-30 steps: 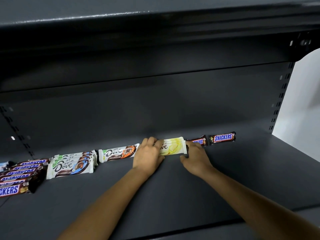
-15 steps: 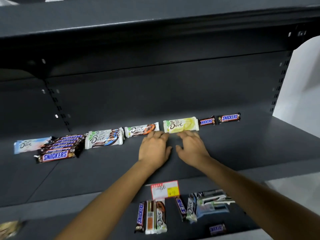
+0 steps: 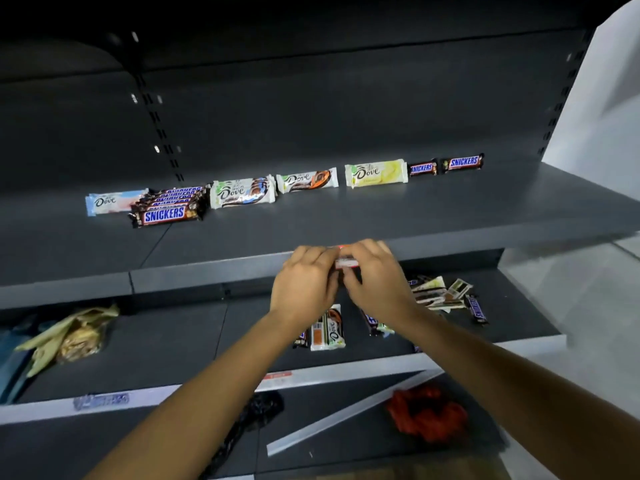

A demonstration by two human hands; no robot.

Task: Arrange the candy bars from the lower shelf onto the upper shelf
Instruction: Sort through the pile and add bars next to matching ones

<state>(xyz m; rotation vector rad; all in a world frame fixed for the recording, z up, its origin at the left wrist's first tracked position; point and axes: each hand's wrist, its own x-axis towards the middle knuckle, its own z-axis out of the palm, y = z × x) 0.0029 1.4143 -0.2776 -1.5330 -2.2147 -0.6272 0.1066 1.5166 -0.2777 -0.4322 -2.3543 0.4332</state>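
Observation:
On the upper shelf a row of candy bars runs along the back: a pale blue Dove, a Snickers stack, a Dove stack, an orange Dove, a yellow Dove and two small Snickers. The lower shelf holds loose bars: Dove and Snickers under my wrists, and a pile to the right. My left hand and my right hand hover close together before the upper shelf's front edge, around a red-and-white price tag. Neither holds a bar.
A crumpled yellowish bag lies at the lower shelf's left. On the bottom level are a red bundle, a black bag and a loose white strip. A white wall bounds the right side.
Both hands let go of the yellow Dove on the upper shelf and drew back and down to the shelf's front edge. The view tilted down, so the lower shelf shows.

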